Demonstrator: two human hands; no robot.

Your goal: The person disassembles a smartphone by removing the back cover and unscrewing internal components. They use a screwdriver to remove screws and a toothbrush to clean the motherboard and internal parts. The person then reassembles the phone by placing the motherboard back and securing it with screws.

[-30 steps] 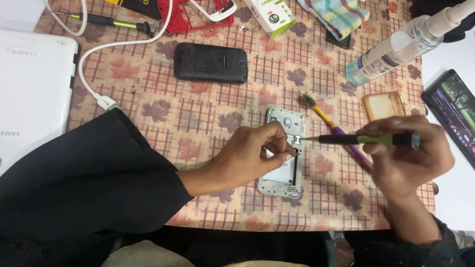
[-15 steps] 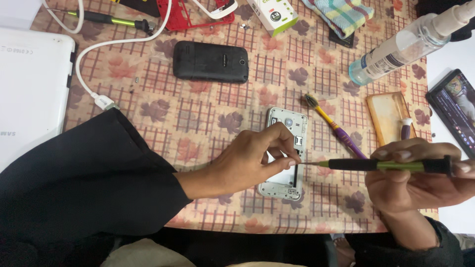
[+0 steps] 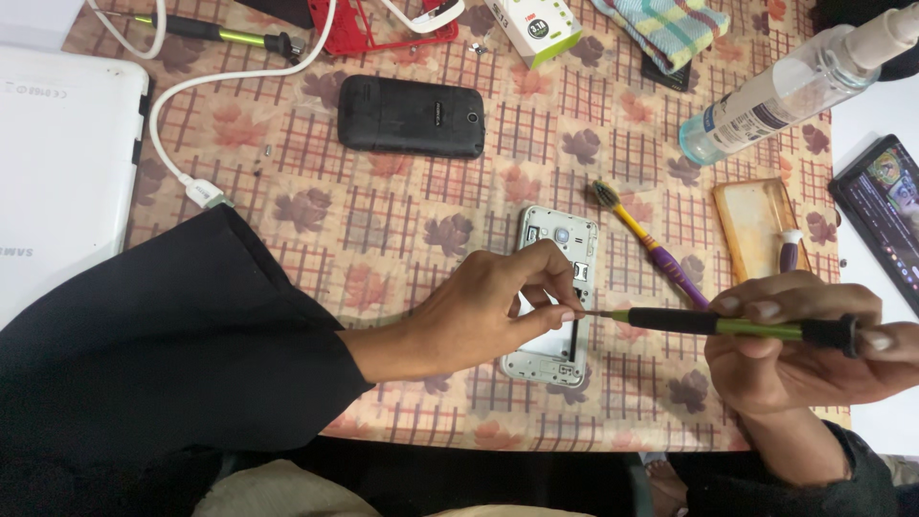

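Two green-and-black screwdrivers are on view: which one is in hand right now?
The green-and-black screwdriver held level in the right hand, its tip meeting the left hand fingertips. The other screwdriver lies untouched at the table's far edge.

A table under a leaf-patterned cloth [image 3: 402,230] carries an opened phone [image 3: 555,287], a black phone [image 3: 410,116], a toothbrush [image 3: 651,247], an orange case [image 3: 756,225], a spray bottle [image 3: 775,91], a white cable [image 3: 191,124], a screwdriver [image 3: 215,33], a red frame [image 3: 383,29], a small box [image 3: 533,26], a folded rag [image 3: 665,29], a white laptop [image 3: 57,172] and a lit phone [image 3: 885,215].
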